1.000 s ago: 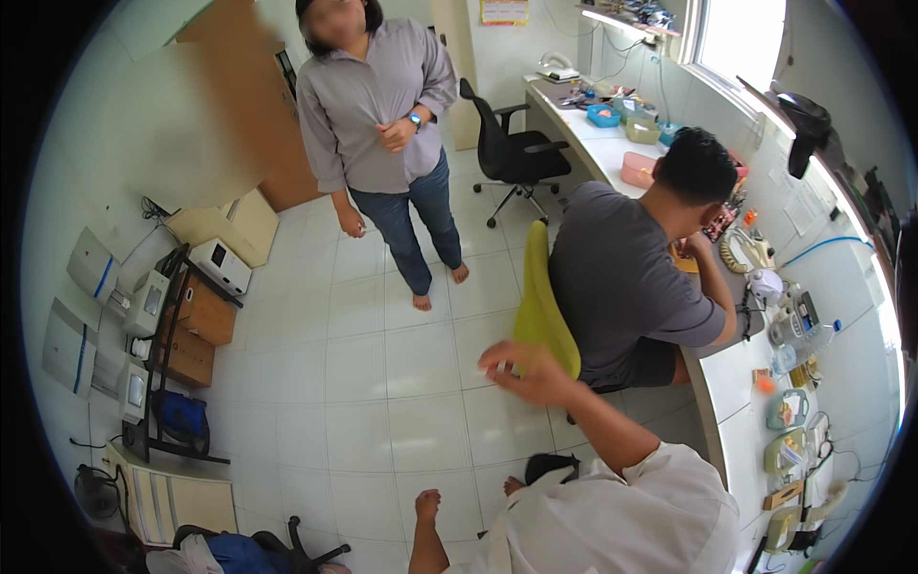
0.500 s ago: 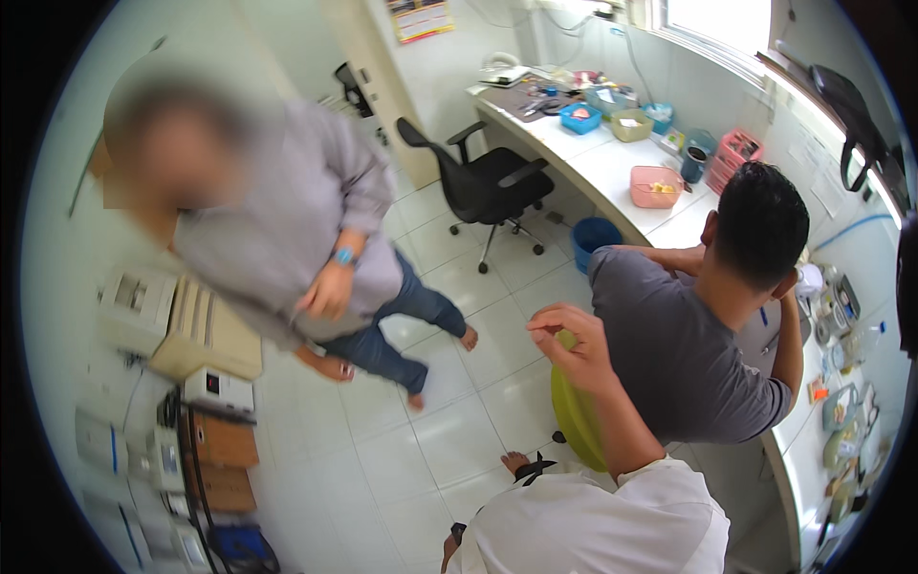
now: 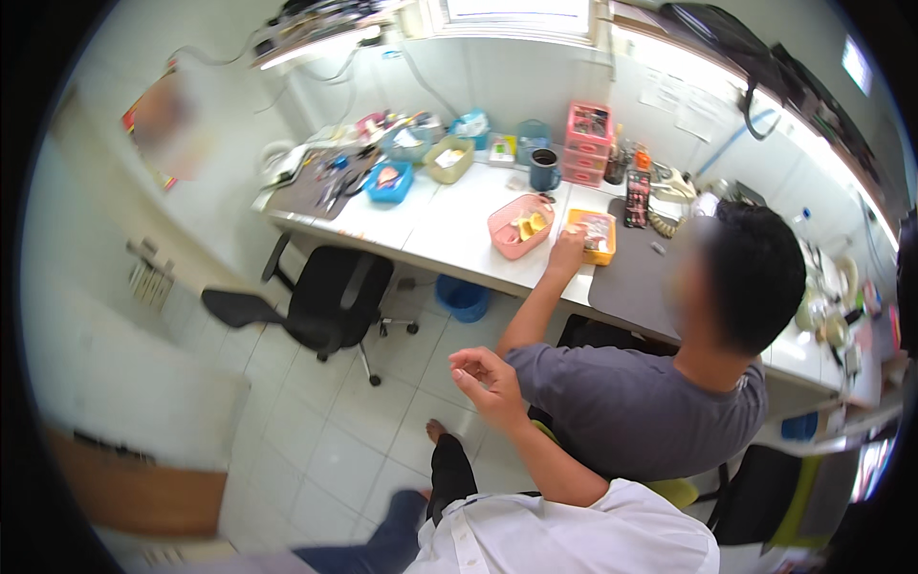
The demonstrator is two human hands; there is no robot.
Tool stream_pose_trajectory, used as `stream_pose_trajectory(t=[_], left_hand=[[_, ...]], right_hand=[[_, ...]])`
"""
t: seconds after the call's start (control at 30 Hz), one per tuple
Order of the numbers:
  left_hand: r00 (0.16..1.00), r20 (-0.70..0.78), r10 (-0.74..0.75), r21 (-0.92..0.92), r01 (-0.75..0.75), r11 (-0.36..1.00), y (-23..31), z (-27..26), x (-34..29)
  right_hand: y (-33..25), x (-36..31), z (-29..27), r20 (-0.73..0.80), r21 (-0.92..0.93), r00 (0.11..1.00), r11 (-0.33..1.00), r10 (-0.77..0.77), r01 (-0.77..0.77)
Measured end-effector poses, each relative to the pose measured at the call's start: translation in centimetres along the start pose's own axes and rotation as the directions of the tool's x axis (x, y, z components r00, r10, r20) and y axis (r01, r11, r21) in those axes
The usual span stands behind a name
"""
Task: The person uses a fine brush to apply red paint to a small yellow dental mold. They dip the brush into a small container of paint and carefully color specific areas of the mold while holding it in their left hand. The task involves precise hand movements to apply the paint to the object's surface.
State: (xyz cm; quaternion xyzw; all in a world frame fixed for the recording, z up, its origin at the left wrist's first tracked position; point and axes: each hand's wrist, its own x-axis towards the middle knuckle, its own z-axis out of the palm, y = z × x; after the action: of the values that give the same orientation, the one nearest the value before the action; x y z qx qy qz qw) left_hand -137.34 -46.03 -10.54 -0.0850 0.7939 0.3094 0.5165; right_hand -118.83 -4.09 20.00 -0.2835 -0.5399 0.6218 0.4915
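Note:
My right hand [image 3: 490, 387] is raised in front of my white shirt, left of a seated co-worker. Its fingers curve loosely, the thumb stands a little apart from them, and I see nothing held. It touches nothing; nearest is the grey sleeve of the co-worker [image 3: 631, 411]. My left hand is out of the picture. The co-worker's hand [image 3: 571, 247] rests at an orange tray [image 3: 602, 256] with small pale packets in it. Beside that tray on the white desk is a pink basket [image 3: 512, 251] holding yellow pieces.
A black office chair [image 3: 335, 297] and a blue bin [image 3: 463, 304] stand by the desk [image 3: 430, 234]. Along the wall are a blue basket [image 3: 389, 194], a dark mug [image 3: 544, 177] and pink drawers [image 3: 585, 163]. Another person's blurred jeans [image 3: 373, 536] show at the lower left.
My view has swung right toward the desk, so the standing person has mostly left it. The co-worker's arm now reaches to the orange tray. My right hand stays raised.

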Motion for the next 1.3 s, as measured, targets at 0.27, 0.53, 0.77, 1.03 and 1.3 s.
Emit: stream_pose_trajectory(t=[0.27, 0.53, 0.77, 1.03, 1.3], left_hand=[[0.99, 0.131, 0.051, 0.397, -0.099, 0.913, 29.7, -5.0, 17.3], [0.883, 0.348, 0.315, 0.258, -0.413, 0.873, 52.1, 1.6, 19.6], [0.855, 0.413, 0.315, 0.68, -0.519, 0.519, 56.5, 6.8, 19.3], [0.872, 0.468, 0.146, 0.724, -0.473, 0.502, 67.3, 15.3, 14.6], [0.835, 0.543, 0.088, 0.755, -0.531, 0.383, 73.5, 19.7, 13.1]], right_hand=[[0.1, 18.8, -1.4, -0.452, -0.28, 0.861, 0.953, -0.233, 0.111], [-5.6, 32.6, -21.6, -0.825, -0.412, 0.385, 0.907, -0.413, 0.09], [-2.1, 39.5, -41.1, -0.851, -0.525, 0.195, 0.78, -0.488, -0.34], [-2.3, 45.0, -46.5, -0.875, -0.452, 0.272, 0.475, -0.401, -0.755], [-2.0, 48.4, -49.0, -0.903, -0.328, 0.193, 0.326, -0.384, -0.887]])
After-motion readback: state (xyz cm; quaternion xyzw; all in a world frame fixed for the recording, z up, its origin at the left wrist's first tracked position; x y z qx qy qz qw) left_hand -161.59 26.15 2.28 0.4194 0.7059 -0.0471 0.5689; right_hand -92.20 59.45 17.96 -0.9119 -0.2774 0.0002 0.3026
